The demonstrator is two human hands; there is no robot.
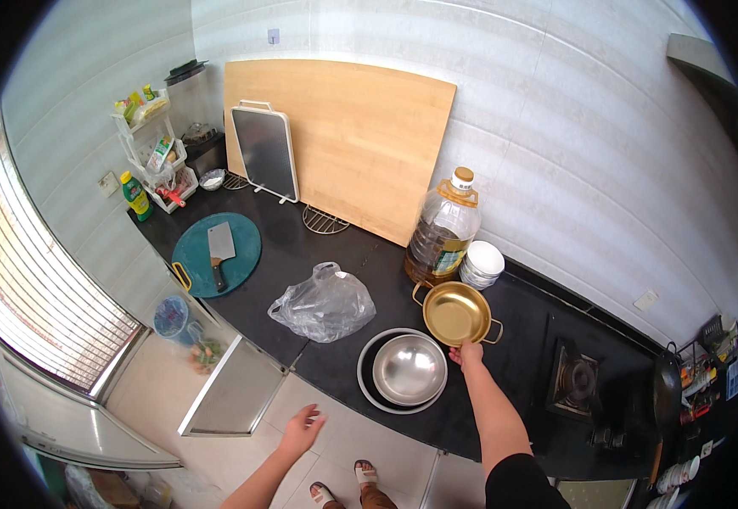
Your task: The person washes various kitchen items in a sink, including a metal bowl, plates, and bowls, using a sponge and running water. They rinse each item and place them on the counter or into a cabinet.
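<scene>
My right hand (pixel 468 354) reaches onto the black counter (pixel 505 399) and its fingers touch the near rim of a small gold two-handled pot (pixel 456 312). Just left of the hand sits a steel bowl (pixel 409 367) nested in a wider dark-rimmed basin (pixel 367 379). My left hand (pixel 302 428) hangs free over the floor below the counter edge, fingers apart, holding nothing. A crumpled clear plastic bag (pixel 325 304) lies left of the bowls.
Behind the pot stand a large oil bottle (pixel 443 227) and stacked white bowls (pixel 481 264). A cleaver (pixel 219 248) lies on a round green board (pixel 216 254). A big wooden board (pixel 343 140) leans on the wall. A gas stove (pixel 574 379) is at right.
</scene>
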